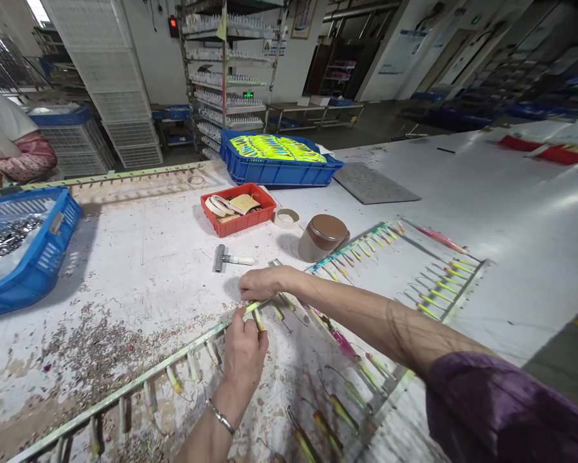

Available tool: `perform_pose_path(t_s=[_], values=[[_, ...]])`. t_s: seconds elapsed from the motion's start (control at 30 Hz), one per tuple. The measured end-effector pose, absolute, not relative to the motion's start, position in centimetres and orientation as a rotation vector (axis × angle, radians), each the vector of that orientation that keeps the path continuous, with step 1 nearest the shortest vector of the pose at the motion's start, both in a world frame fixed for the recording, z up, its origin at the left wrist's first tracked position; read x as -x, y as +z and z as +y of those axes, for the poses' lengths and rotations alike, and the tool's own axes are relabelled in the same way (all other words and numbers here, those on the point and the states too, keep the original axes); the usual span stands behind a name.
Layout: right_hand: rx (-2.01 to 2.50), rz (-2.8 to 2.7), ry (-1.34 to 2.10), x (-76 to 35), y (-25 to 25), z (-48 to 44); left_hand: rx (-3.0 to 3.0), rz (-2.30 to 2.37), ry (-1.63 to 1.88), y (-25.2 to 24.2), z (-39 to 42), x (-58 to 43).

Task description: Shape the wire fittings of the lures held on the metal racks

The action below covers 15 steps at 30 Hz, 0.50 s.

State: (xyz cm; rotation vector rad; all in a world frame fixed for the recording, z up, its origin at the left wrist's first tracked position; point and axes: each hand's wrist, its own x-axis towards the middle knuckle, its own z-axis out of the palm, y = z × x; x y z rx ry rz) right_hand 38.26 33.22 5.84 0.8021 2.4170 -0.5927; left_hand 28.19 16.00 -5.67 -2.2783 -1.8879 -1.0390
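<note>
We have both hands at the long pale strip (125, 389), which runs slantwise over the table (173, 238) with a row of slim lures (174, 381) along its near side. The fingers of our left hand (245, 350) look clamped on a yellow lure (258, 319) at the strip. Our right hand (262, 283) is just beyond, its fingers bent down over the strip; their tips are hidden, so we cannot tell whether they pinch anything.

The likeliest trouble, we judge, is a slip: if our left grip is loose or off-centre, the lure could twist or drop. A hard push on the strip could shift it and jostle the whole row, since we see nothing clamping it down.

Our right forearm crosses above the rack (431, 308), where thin wires stick out from more lures. Lowering the arm carelessly could scratch our skin or bend a wire, and the loose purple sleeve (486, 411) could snag. The mug (312, 247) stands near that forearm, so a quick swing could tip it.

Loose flakes (105, 347) litter the table beside the strip; brushing through them might leave grit on our fingers, and so on the lure.
</note>
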Motion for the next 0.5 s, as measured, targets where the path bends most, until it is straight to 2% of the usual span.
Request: perform_pose_path(t_s=[0.17, 0.5], values=[[-0.826, 2.399, -0.453, -38.0, 6.2, 32.7, 2.293, -1.879, -1.035, -5.7, 16.1, -28.2], [-0.711, 2.328, -0.569, -37.7, 6.4, 33.6, 2.227, -1.765, -1.092, -5.9, 16.3, -28.2]])
